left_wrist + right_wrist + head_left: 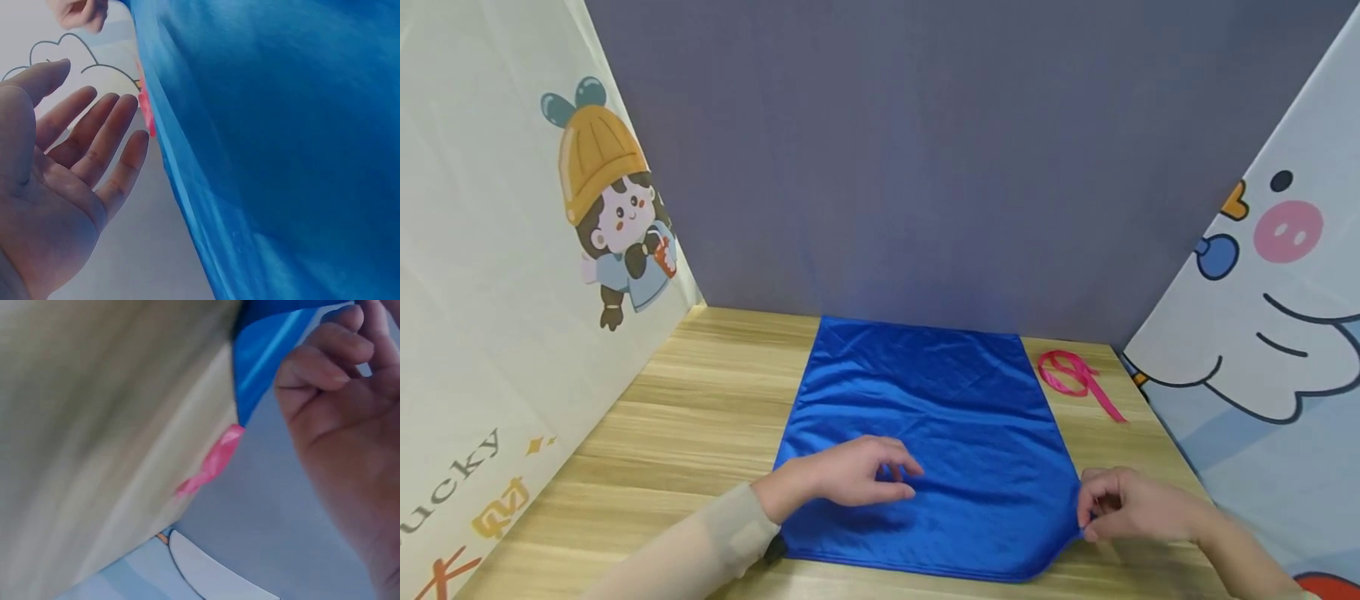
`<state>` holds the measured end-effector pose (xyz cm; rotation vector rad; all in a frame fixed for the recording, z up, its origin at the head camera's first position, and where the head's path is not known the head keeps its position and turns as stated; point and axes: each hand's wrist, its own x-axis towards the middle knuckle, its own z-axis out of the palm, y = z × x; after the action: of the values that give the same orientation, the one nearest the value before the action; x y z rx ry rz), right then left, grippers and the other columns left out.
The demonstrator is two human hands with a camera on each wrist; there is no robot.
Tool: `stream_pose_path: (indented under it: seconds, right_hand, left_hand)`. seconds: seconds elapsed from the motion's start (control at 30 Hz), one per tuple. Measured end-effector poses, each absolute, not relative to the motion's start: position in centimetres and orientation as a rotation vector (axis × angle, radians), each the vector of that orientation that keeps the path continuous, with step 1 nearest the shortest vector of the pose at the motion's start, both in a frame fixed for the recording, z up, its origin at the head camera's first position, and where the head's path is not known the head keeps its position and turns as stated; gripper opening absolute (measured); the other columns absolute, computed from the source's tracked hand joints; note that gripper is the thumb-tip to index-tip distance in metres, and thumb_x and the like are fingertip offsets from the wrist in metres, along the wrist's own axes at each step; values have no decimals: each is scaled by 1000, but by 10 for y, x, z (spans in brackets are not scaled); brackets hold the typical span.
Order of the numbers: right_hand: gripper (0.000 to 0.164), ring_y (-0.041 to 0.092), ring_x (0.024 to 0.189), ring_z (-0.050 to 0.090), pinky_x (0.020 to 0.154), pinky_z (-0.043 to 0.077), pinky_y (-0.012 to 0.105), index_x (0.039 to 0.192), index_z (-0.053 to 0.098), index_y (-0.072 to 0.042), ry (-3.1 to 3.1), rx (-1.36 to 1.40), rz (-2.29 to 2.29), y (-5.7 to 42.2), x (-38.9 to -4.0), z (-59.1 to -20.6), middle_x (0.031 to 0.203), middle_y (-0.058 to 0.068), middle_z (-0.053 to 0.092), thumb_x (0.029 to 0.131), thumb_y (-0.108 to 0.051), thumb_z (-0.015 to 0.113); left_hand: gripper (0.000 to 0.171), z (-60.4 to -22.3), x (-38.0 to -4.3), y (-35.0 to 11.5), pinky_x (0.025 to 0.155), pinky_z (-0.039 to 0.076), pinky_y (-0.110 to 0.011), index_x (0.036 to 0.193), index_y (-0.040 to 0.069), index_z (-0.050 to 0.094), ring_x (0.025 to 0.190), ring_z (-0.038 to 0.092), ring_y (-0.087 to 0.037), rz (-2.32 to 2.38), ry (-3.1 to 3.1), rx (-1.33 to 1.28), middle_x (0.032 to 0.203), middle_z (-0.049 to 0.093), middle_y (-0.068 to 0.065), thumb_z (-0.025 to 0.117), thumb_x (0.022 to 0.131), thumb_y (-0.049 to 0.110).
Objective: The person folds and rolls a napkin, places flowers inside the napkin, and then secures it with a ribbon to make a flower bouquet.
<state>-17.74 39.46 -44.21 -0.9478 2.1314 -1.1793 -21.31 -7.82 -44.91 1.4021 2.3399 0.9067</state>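
Note:
A shiny blue cloth (925, 400) lies spread on the wooden table, its surface lightly wrinkled. My right hand (1138, 504) pinches its right edge near the front corner, pulling that edge up a little. In the right wrist view the blue cloth (269, 356) runs up to the curled fingers of the right hand (337, 406). Over the front left part of the cloth hovers my left hand (868, 471), fingers relaxed and holding nothing. The left wrist view shows the left hand (81, 162) with its fingers spread beside the cloth (281, 144).
A loosely coiled pink ribbon (1071, 375) lies at the back right of the wooden table (700, 392). A grey panel (887, 167) stands behind, with printed cartoon panels at left and right. A small dark object (775, 548) shows under the left wrist.

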Motion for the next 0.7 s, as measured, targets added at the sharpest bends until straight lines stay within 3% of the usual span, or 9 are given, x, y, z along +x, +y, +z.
stream_pose_path:
  seconds: [0.13, 0.4, 0.57, 0.7]
  right_hand:
    - [17, 26, 70, 53, 60, 48, 32, 105, 75, -12, 2167, -1000, -1188, 387, -188, -425, 93, 11, 63, 101, 4, 70]
    - [17, 29, 65, 47, 57, 47, 34, 109, 73, -8, 2188, -1019, -1237, 377, -208, -401, 95, 7, 65, 104, 6, 65]
    - [17, 25, 71, 55, 62, 51, 38, 109, 72, -7, 2221, -1040, -1293, 369, -222, -395, 94, 5, 66, 105, 7, 64]
    - [15, 21, 74, 60, 64, 54, 34, 108, 73, -10, 2313, -999, -1287, 362, -229, -387, 90, 1, 68, 104, 4, 67]
  left_hand:
    - [30, -448, -213, -73, 93, 60, -21, 132, 10, 79, 104, 69, 6, 924, 2324, 1446, 125, 78, -4, 72, 108, 29]
    - [30, -440, -209, -63, 87, 57, -13, 124, 9, 82, 96, 66, 10, 954, 2234, 1475, 116, 80, -4, 79, 104, 32]
    - [31, -441, -206, -56, 87, 57, -13, 121, 8, 82, 94, 65, 12, 966, 2201, 1458, 115, 81, -7, 84, 100, 31]
    - [31, -443, -203, -51, 85, 57, -12, 118, 10, 82, 91, 64, 14, 954, 2216, 1465, 107, 80, 0, 87, 97, 31]
